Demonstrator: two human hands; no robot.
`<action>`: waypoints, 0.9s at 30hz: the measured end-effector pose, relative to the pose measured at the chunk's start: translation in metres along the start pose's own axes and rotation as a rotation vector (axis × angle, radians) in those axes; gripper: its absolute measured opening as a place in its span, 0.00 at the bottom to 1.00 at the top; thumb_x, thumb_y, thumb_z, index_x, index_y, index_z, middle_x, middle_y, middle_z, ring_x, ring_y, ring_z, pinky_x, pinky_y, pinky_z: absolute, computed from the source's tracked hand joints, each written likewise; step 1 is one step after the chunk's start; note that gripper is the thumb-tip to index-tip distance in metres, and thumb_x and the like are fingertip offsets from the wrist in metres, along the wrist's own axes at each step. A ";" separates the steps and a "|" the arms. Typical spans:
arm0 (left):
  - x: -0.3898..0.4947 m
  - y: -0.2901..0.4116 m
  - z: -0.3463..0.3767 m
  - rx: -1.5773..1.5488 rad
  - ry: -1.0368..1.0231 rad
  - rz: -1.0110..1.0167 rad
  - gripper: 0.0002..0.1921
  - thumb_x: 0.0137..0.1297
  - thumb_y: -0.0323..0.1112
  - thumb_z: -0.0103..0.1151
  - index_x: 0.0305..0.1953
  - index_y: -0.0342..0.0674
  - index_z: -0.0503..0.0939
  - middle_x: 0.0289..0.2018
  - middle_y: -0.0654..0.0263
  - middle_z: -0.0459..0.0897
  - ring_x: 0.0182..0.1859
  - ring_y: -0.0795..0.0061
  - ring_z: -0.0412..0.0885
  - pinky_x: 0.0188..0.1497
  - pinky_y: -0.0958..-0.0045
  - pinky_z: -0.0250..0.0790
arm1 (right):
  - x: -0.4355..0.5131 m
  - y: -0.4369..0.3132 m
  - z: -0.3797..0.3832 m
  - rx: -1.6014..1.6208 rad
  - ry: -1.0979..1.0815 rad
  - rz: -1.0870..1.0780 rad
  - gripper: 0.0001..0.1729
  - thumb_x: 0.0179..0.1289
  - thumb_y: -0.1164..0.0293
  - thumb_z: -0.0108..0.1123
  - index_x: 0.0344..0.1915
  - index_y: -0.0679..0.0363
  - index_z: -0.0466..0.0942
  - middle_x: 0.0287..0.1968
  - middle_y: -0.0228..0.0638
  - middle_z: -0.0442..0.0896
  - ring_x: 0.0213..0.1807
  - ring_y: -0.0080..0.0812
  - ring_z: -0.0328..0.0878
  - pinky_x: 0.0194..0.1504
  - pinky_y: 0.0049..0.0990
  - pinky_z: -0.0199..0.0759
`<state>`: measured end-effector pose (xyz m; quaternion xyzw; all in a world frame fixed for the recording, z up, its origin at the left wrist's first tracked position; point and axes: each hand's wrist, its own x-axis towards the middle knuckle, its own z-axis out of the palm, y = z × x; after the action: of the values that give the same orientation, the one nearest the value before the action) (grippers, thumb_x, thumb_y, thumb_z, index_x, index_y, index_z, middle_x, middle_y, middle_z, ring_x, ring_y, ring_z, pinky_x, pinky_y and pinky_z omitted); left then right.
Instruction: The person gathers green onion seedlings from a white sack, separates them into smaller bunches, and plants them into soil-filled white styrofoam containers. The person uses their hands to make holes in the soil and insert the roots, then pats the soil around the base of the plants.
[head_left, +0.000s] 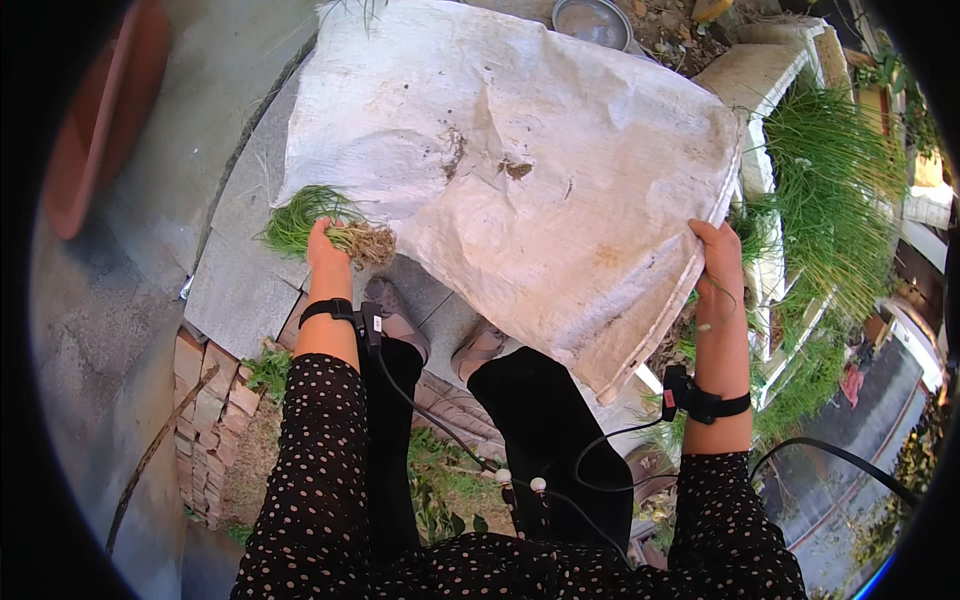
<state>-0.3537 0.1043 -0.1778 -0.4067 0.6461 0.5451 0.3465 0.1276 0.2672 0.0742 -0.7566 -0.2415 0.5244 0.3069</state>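
A bunch of chive-like green plants (301, 217) with pale, tangled roots is gripped in my left hand (328, 246), its roots turned to the right. Before me spreads a large white woven sack (525, 142), creased and marked with brown soil. My right hand (718, 259) pinches the sack's right edge between thumb and fingers. The near right corner of the sack hangs towards my knees. Some of the plants' leaf tips lie against the sack's left border.
White foam planter boxes (769, 71) with dense thin green leaves (832, 187) stand to the right. A round metal bowl (592, 24) sits beyond the sack. A terracotta-coloured planter (97, 120) is at the far left. Stacked bricks (206, 420) lie near my left. Cables run from both wrist straps.
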 end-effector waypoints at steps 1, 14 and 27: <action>-0.001 0.008 0.004 0.077 0.021 0.114 0.10 0.53 0.30 0.62 0.36 0.34 0.75 0.29 0.58 0.78 0.28 0.64 0.77 0.31 0.57 0.74 | 0.000 0.002 0.000 -0.043 -0.008 -0.031 0.19 0.55 0.79 0.53 0.47 0.78 0.71 0.41 0.47 0.80 0.37 0.36 0.80 0.40 0.30 0.75; 0.059 0.080 0.087 0.800 -0.526 0.312 0.08 0.53 0.27 0.60 0.36 0.36 0.81 0.32 0.61 0.80 0.29 0.67 0.78 0.26 0.64 0.73 | -0.002 0.023 0.008 -0.217 -0.015 -0.136 0.17 0.60 0.76 0.53 0.49 0.72 0.71 0.43 0.40 0.81 0.39 0.28 0.78 0.43 0.25 0.72; -0.180 0.135 0.025 0.783 -0.485 0.683 0.08 0.50 0.21 0.58 0.35 0.32 0.79 0.26 0.65 0.78 0.23 0.77 0.74 0.23 0.75 0.68 | -0.029 0.027 -0.002 -0.136 0.079 -0.065 0.12 0.59 0.75 0.60 0.42 0.69 0.78 0.36 0.34 0.83 0.34 0.22 0.76 0.39 0.22 0.69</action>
<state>-0.3982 0.1658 0.0355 0.1206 0.7965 0.4238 0.4140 0.1206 0.2279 0.0738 -0.7875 -0.2887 0.4662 0.2812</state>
